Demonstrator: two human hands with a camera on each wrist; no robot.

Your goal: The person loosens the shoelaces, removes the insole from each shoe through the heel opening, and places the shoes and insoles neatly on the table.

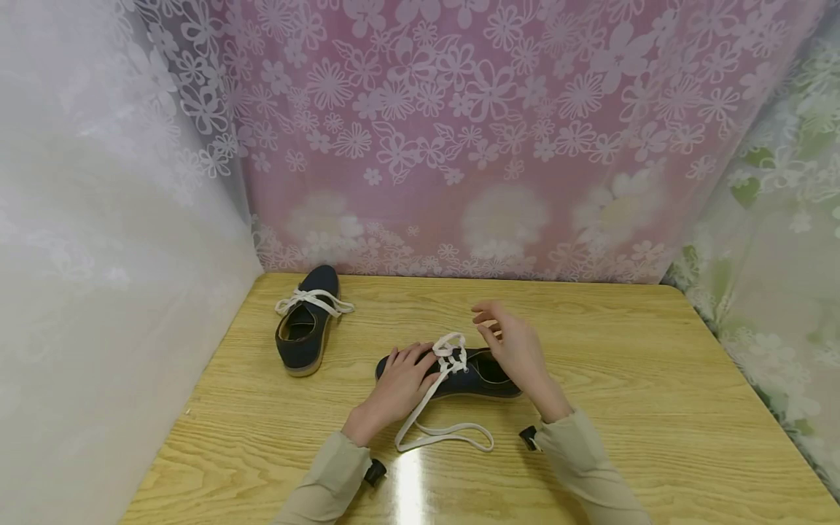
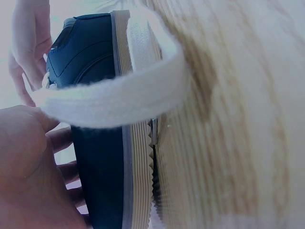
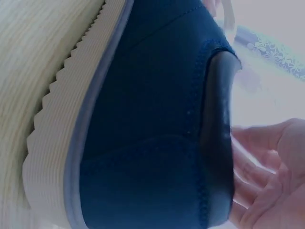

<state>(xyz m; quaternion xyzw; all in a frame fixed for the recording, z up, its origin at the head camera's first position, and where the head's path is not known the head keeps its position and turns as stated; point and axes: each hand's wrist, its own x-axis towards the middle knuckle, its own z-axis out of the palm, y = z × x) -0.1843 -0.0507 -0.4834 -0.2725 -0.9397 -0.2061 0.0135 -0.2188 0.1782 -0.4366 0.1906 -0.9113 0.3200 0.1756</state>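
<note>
A dark navy lace-up shoe (image 1: 459, 383) lies sideways on the table, toe to the left and heel to the right. My left hand (image 1: 402, 383) rests across its toe, fingers spread over the upper. Beside that thumb, a loose white lace (image 1: 420, 408) runs down from the eyelets and loops on the tabletop. Another piece of lace makes a small raised loop over the tongue. Above the shoe's opening is my right hand (image 1: 515, 350), fingers loosely bent around nothing. In the right wrist view, the heel (image 3: 143, 186) stands close beside that hand.
A second navy shoe (image 1: 304, 350), its white lace tied in a bow (image 1: 315, 297), stands at the back left of the wooden table (image 1: 630, 408). Flowered curtains (image 1: 446, 146) hang behind the table and at both sides.
</note>
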